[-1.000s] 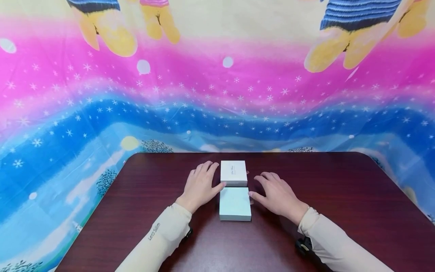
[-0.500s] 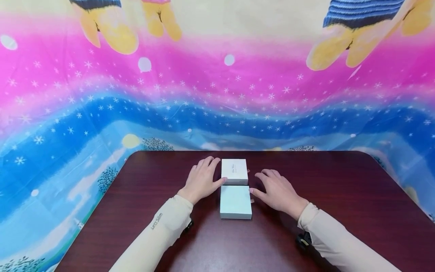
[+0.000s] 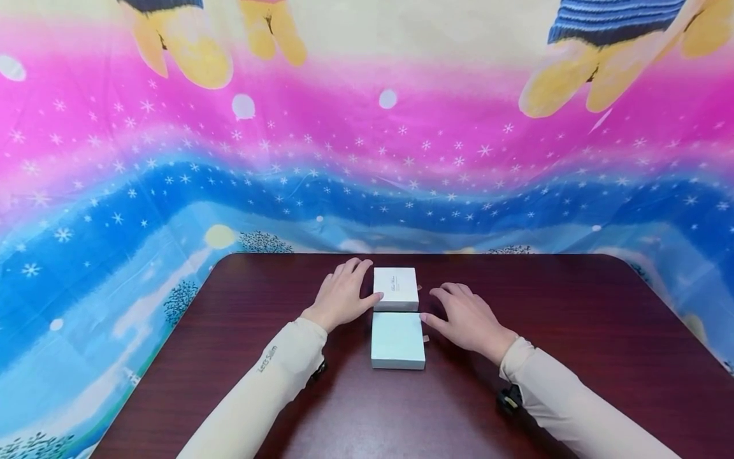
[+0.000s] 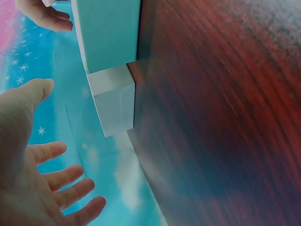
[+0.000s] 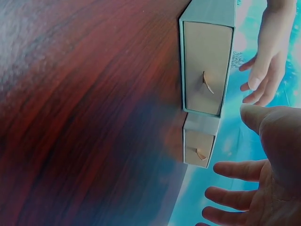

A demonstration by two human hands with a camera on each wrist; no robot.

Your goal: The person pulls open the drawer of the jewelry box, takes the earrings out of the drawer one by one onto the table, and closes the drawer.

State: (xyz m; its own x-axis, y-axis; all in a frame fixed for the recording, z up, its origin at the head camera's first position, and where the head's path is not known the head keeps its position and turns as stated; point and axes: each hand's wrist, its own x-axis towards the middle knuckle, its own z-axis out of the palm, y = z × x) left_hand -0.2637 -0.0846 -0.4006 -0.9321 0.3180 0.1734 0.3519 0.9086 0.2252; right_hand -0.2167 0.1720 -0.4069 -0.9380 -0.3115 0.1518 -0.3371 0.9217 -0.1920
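Two small drawer boxes sit one behind the other in the middle of the table. The nearer is a pale mint drawer box; the farther is a white drawer box with dark lettering on its lid. Both show a cream drawer front with a small ribbon pull in the right wrist view. My left hand hovers at the left of the white box, fingers spread and holding nothing. On the other side, my right hand has its thumb near the mint box's far right corner, its fingers loosely bent and nothing in them.
The boxes stand on a dark reddish wooden table with rounded far corners. Behind it hangs a printed cloth backdrop in pink and blue with snowflakes. A dark wrist camera is strapped under the right sleeve.
Both hands have shifted slightly away from the person, the left thumb now beside the white box rather than at the gap between the boxes. The boxes stay in place.
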